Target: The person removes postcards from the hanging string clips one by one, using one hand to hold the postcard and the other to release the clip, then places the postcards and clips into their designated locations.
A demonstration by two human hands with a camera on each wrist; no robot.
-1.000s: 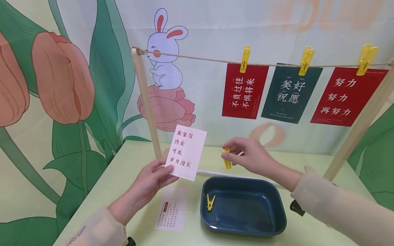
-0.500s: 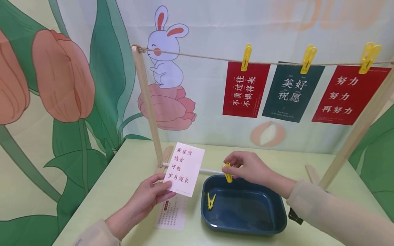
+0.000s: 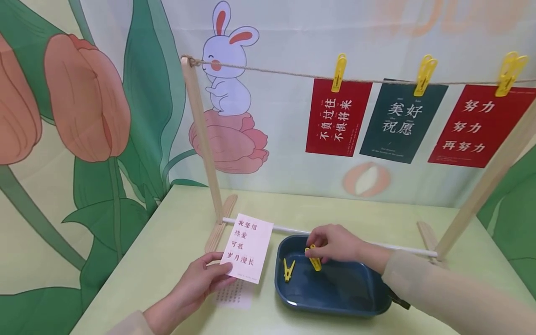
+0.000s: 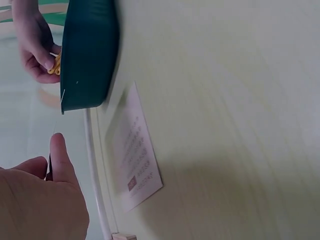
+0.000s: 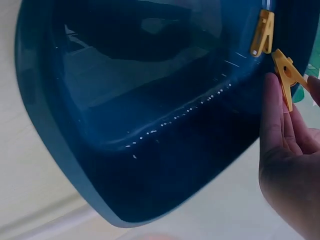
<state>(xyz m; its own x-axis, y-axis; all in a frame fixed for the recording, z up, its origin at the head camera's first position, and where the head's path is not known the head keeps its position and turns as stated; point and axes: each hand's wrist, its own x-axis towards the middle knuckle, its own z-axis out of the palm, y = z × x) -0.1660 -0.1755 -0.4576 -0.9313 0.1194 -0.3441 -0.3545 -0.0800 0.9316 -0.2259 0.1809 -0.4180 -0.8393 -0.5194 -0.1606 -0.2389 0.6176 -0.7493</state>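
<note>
Between thumb and fingers my left hand (image 3: 198, 286) holds a pale pink card (image 3: 248, 249) with red characters, to the left of the dark blue basin (image 3: 331, 307). My right hand (image 3: 337, 244) pinches a yellow clothespin (image 3: 316, 264) over the basin's back left part. Inside the basin, by its left wall, lies another yellow clothespin (image 3: 288, 271). The right wrist view shows the pinched clothespin (image 5: 287, 75) close to the lying one (image 5: 263, 33). In the left wrist view the held card is almost edge-on.
A twine line (image 3: 268, 71) runs between two wooden posts (image 3: 205, 144). From it hang a red card (image 3: 338, 116), a green card (image 3: 404, 121) and another red card (image 3: 481, 125), held by yellow clothespins. A printed card (image 4: 135, 160) lies on the table (image 3: 138, 260).
Both hands have moved down in the view. My right hand has brought its clothespin from behind the basin to over its inside. The pink card has come down with my left hand.
</note>
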